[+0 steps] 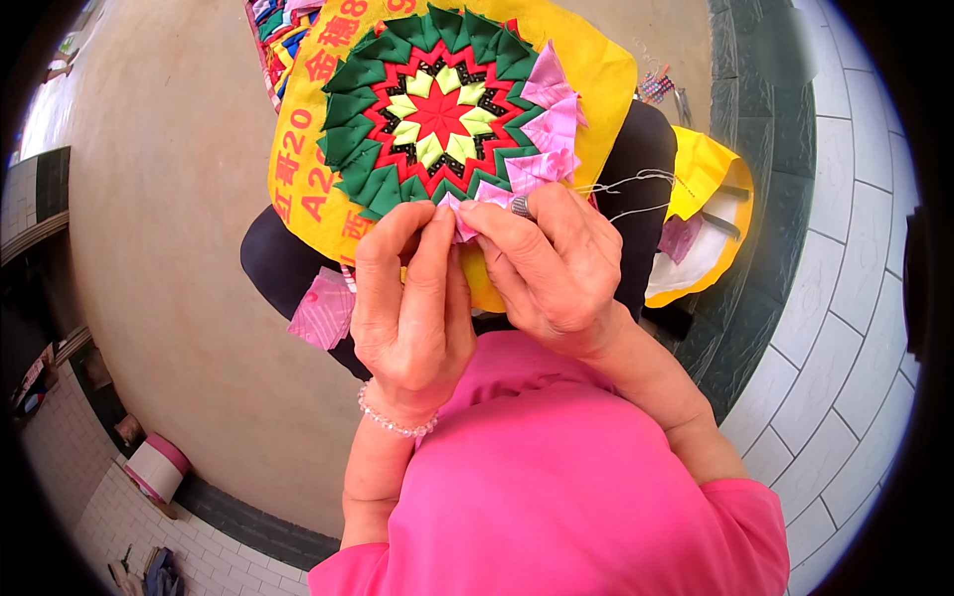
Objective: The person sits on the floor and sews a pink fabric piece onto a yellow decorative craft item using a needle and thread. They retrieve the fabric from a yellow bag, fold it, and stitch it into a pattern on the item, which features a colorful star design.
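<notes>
A round patchwork of folded fabric points (440,119), with red, pale green, black, dark green and pink rings, lies on a yellow printed cloth (604,67) across the lap. At its near edge my left hand (414,290) pinches a small folded pink fabric piece (463,229) between thumb and fingers. My right hand (555,257) pinches the same piece from the other side and wears a metal thimble ring (520,207). White thread (633,179) trails to the right of my right hand. Whether a needle is held cannot be told. A loose pink fabric square (324,309) rests by the left thigh.
Right of the lap is an open yellow bag (715,261) with a pink piece and dark handles, perhaps scissors. Metal scissors (682,106) lie beyond the right knee. Multicoloured fabric pieces (279,37) sit at the upper left. A pink-and-white container (158,468) stands at lower left.
</notes>
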Motion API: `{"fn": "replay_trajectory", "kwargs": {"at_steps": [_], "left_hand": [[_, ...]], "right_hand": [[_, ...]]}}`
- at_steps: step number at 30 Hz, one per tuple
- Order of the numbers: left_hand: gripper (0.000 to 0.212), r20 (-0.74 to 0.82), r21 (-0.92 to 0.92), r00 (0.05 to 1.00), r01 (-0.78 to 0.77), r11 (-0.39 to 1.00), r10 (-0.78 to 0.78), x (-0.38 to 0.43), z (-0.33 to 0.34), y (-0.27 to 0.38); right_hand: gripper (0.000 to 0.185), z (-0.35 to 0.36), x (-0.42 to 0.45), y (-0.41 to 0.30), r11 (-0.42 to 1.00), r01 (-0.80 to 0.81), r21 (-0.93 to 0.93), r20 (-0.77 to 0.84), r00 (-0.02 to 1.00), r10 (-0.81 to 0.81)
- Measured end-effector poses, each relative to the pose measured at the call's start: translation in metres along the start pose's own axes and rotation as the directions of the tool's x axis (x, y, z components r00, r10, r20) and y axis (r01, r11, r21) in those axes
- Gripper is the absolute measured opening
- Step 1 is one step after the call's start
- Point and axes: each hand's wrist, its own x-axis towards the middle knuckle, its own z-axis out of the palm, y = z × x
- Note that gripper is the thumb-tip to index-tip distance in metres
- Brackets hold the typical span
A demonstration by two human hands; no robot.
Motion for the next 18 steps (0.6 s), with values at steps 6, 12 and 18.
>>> {"fn": "replay_trajectory", "kwargs": {"at_steps": [6,12,18], "left_hand": [[0.032,-0.018,0.017,1.0,0.013,1.0,-0.013,0.0006,0.0018,0.0001],[0.026,-0.009,0.014,0.999,-0.035,0.999,0.035,0.0015,0.0008,-0.0028],[0.031,-0.022,-0.013,1.0,0.008,1.0,-0.008,-0.0003,0.0025,-0.0025]], "right_hand": [[0.028,-0.0001,0.0008,-0.001,1.0,-0.013,-0.018,0.009,1.0,0.013],[0.029,0.0002,0.0011,-0.0032,0.999,-0.027,-0.024,0.012,1.0,0.027],[0.03,-0.0008,-0.0001,-0.0024,0.999,-0.031,-0.022,0.021,0.999,0.031]]}}
